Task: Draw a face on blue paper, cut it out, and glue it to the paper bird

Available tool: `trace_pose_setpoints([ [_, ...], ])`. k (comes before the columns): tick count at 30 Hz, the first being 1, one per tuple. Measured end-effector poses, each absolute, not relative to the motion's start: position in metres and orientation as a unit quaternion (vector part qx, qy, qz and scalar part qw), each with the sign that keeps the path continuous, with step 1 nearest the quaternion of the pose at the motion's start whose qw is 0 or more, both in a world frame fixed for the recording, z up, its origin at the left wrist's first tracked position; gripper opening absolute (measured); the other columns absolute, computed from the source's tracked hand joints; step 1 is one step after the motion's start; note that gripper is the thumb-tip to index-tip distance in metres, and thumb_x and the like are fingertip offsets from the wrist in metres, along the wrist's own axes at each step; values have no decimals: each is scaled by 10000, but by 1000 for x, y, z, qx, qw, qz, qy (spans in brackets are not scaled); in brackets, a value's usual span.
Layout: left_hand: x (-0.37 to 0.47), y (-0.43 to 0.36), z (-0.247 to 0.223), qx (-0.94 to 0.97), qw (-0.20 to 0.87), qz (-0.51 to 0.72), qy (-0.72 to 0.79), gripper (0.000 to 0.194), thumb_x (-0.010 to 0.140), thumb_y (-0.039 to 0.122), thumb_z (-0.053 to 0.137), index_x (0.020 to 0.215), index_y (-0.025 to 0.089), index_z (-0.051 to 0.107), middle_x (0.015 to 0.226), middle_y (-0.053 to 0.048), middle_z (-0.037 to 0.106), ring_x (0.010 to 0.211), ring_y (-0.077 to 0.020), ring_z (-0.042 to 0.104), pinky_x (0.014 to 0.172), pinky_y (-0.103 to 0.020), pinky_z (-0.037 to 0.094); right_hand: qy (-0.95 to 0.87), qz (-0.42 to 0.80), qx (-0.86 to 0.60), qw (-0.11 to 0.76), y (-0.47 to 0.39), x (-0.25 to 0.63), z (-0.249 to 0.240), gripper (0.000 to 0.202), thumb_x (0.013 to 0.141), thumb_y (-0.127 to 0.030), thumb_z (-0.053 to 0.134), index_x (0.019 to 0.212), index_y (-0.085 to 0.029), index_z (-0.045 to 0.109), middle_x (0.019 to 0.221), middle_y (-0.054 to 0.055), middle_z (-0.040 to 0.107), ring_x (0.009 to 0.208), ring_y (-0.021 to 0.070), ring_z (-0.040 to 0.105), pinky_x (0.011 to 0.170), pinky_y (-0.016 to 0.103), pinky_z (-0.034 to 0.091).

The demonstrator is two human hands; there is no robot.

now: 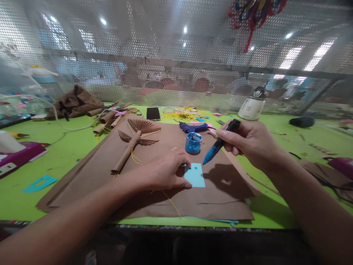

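Note:
A small light-blue paper (198, 176) with dark blue spots near its top lies on large brown paper (165, 140). My left hand (171, 169) rests at the paper's left edge, fingers apart and curved, thumb and fingertips touching it. Above and right of it, my right hand (242, 138) grips a black pen-like tool (217, 145), its blue-coated tip pointing down at the paper's upper right corner without visible contact. A small jar of blue paint (193, 143) stands just behind the paper. To the left lies a rolled brown paper piece with pleated fans (135, 138) and yellow string.
Behind the jar are a blue glue gun (194, 127), a phone (153, 113) and yellow strands (183, 113). Brown rolls (110, 117) lie back left. A white bottle (251, 106) stands back right. Purple power strips (22, 158) sit at the sides; a mesh screen (165, 73) rises behind.

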State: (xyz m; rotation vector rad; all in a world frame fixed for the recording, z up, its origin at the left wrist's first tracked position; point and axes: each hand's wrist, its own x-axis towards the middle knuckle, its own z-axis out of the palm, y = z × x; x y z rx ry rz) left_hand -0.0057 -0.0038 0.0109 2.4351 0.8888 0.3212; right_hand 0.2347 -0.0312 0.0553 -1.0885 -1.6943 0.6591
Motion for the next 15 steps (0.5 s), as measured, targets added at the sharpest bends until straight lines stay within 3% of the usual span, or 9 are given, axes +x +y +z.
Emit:
trace_pose_setpoints([
  [4, -6, -3, 8, 902, 241, 113, 340, 332, 733, 386, 790, 922, 181, 608, 959, -34, 572, 844, -192, 519, 683, -276, 397, -642, 273, -446, 560, -23, 241, 51, 312, 822, -385, 742, 630, -168, 624, 468, -33, 551, 377, 59, 416, 340, 198, 283],
  [8, -6, -5, 14, 908, 218, 98, 345, 345, 719, 402, 800, 808, 188, 544, 882, -14, 558, 804, -182, 508, 629, -263, 365, -594, 273, -443, 613, -14, 241, 48, 289, 790, -389, 767, 668, -168, 626, 466, -34, 563, 370, 69, 434, 349, 203, 331],
  [11, -8, -12, 21, 919, 201, 87, 327, 301, 765, 366, 766, 779, 188, 525, 884, -17, 571, 810, -181, 517, 642, -267, 372, -576, 265, -443, 634, -9, 240, 47, 300, 768, -414, 779, 692, -159, 641, 478, -29, 567, 385, 78, 458, 366, 211, 365],
  [15, -14, -21, 22, 945, 151, 85, 279, 191, 856, 319, 686, 815, 180, 562, 963, -53, 594, 936, -216, 537, 782, -304, 421, -550, 266, -446, 654, -4, 236, 42, 312, 749, -435, 790, 734, -158, 648, 481, -28, 571, 387, 85, 466, 369, 216, 361],
])
